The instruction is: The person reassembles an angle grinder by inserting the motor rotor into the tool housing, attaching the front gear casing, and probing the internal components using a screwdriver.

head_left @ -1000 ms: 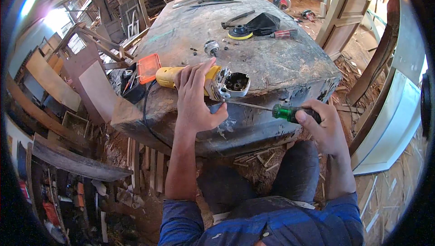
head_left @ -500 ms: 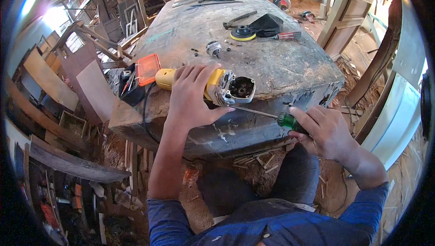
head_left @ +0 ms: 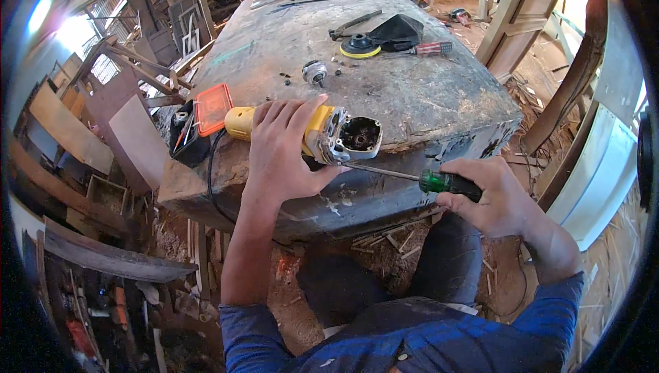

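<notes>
My left hand (head_left: 280, 150) is wrapped around the yellow body of an angle grinder (head_left: 317, 129), lying at the near edge of the workbench. Its metal gear housing (head_left: 358, 136) faces right and is uncovered, with dark grease inside. In my right hand (head_left: 484, 198) is a screwdriver (head_left: 439, 182) with a green and black handle. The shaft points left, and its tip meets the near lower side of the gear housing, close to my left thumb. Whether the tip sits in a screw is too small to tell.
On the workbench (head_left: 254, 64) lie a round metal gear part (head_left: 315, 72), small screws, a sanding pad (head_left: 360, 46), a black guard (head_left: 398, 31) and a red-handled screwdriver (head_left: 431, 48). An orange-lidded toolbox (head_left: 211, 108) stands at the left corner. A black cord (head_left: 210, 181) hangs over the front edge.
My right fingers have shifted back along the screwdriver handle, so more of it shows. The left hand keeps its hold on the grinder. The whole view has shifted slightly.
</notes>
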`<move>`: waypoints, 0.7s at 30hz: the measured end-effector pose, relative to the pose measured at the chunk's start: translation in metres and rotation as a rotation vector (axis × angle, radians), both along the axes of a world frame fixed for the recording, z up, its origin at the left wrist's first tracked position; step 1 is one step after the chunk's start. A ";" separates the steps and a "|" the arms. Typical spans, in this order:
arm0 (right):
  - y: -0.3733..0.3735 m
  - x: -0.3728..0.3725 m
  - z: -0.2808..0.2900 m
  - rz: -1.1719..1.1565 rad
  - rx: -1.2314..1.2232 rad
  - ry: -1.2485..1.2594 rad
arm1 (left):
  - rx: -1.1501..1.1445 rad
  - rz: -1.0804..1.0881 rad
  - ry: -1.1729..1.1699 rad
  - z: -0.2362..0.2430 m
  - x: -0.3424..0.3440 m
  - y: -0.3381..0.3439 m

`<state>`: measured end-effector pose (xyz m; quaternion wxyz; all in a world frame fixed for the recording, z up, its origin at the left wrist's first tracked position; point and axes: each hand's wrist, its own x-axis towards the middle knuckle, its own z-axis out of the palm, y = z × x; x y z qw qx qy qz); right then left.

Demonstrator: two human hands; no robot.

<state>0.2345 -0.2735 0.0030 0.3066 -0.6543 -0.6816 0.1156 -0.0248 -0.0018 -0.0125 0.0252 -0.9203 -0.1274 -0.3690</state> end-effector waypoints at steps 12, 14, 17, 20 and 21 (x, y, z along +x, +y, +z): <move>-0.009 0.041 0.010 0.011 0.107 0.031 | -0.045 0.047 0.077 0.016 -0.006 -0.014; -0.010 0.056 0.021 -0.031 0.135 0.042 | -0.117 -0.006 0.172 0.025 -0.012 -0.012; 0.011 0.080 0.014 -0.060 0.132 -0.025 | -0.291 -0.067 0.279 0.033 -0.017 0.007; 0.038 0.089 -0.003 -0.210 0.243 0.044 | -0.240 -0.010 0.203 0.020 -0.003 0.007; 0.049 0.088 -0.008 -0.294 0.301 0.072 | -0.206 0.044 0.124 0.016 0.002 0.003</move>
